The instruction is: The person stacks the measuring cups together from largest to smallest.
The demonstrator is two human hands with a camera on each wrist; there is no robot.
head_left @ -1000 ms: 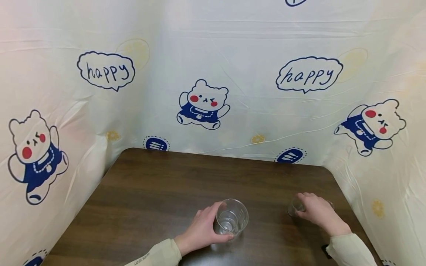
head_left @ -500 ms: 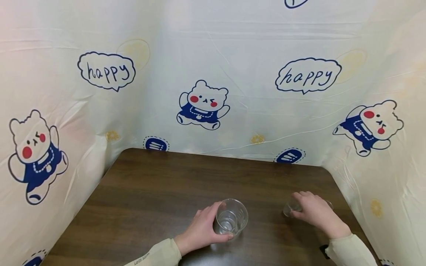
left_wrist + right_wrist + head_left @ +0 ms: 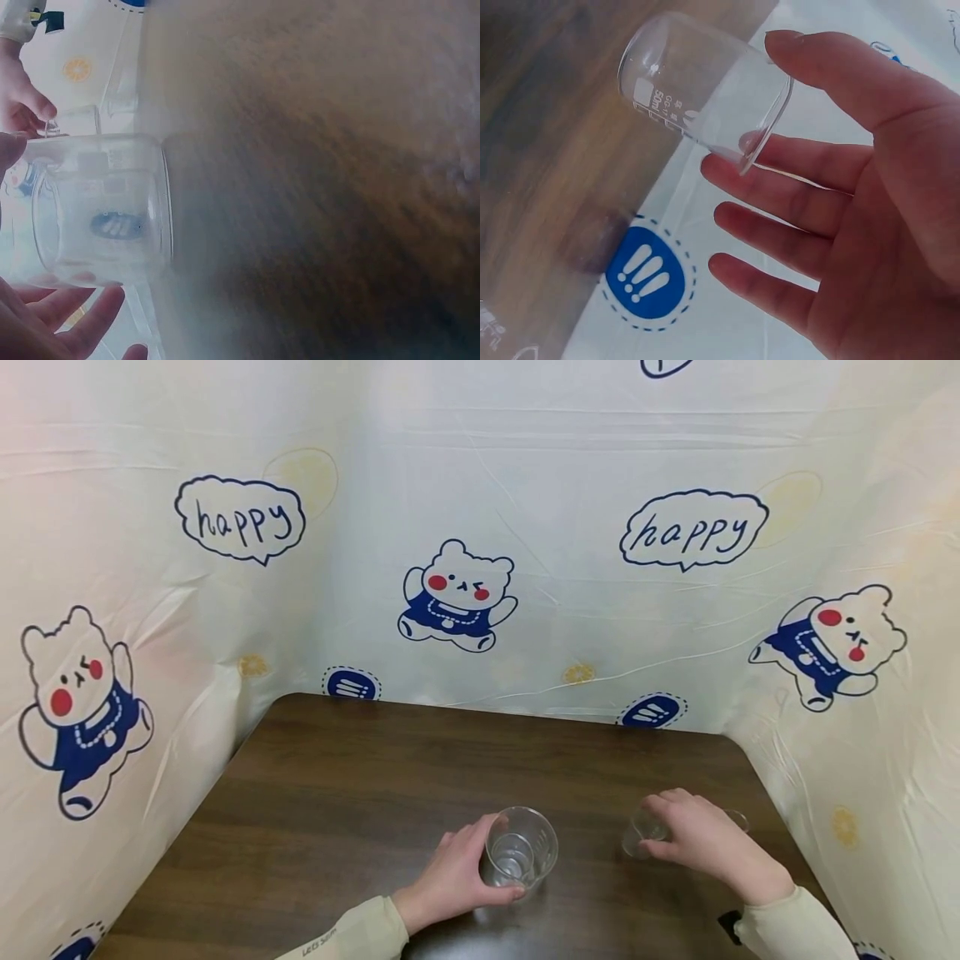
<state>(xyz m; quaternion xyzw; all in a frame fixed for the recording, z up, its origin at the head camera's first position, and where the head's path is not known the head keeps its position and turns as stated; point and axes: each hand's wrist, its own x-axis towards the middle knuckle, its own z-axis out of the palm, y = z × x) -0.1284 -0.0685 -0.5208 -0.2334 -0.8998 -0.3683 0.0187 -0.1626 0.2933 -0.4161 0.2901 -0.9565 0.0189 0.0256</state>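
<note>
In the head view my left hand (image 3: 453, 872) grips a large clear glass beaker (image 3: 550, 852) near the table's middle, thumb at the near side and fingers round the left. A narrower clear outline shows inside this beaker (image 3: 105, 154) in the left wrist view. My right hand (image 3: 701, 839) holds a small clear beaker (image 3: 636, 837) to the right of the large one. Its thumb and fingertips pinch the small beaker (image 3: 682, 75) near the rim in the right wrist view, where a 50 ml marking shows. The other right fingers are spread below.
Another clear glass rim (image 3: 739, 819) shows just beyond my right hand, mostly hidden by it. The dark wooden table (image 3: 420, 760) is enclosed by a pale cloth (image 3: 570, 468) printed with bears and "happy" bubbles. A dark tag (image 3: 729, 928) sits at the right cuff.
My right hand has moved left with the small beaker, closer to the large one. More of the glass rim beyond that hand shows. The left hand and large beaker have stayed put.
</note>
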